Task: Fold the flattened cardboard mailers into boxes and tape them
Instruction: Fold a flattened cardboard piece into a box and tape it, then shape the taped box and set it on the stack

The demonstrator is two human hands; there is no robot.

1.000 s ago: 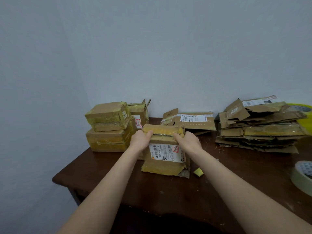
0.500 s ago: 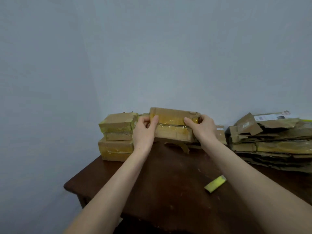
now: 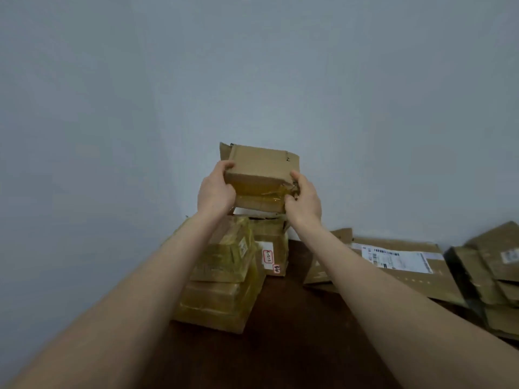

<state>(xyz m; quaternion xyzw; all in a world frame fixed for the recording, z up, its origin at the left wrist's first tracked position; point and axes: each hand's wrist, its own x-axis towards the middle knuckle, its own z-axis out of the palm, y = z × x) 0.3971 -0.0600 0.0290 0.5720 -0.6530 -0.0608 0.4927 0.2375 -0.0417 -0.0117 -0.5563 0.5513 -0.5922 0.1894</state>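
I hold a folded brown cardboard box up in the air, a band of yellowish tape across its near face. My left hand grips its left end and my right hand grips its right end. The box hangs above an upright box with a red-edged label and just behind a stack of two taped boxes on the dark wooden table.
A flattened mailer with a white shipping label lies at the back right of the table. A pile of flattened mailers fills the right edge. A blue-grey wall stands close behind and to the left.
Both hands lifted the taped box off the table and carried it up and back, over the boxes at the rear left. The view swung left; the tape roll left the frame.
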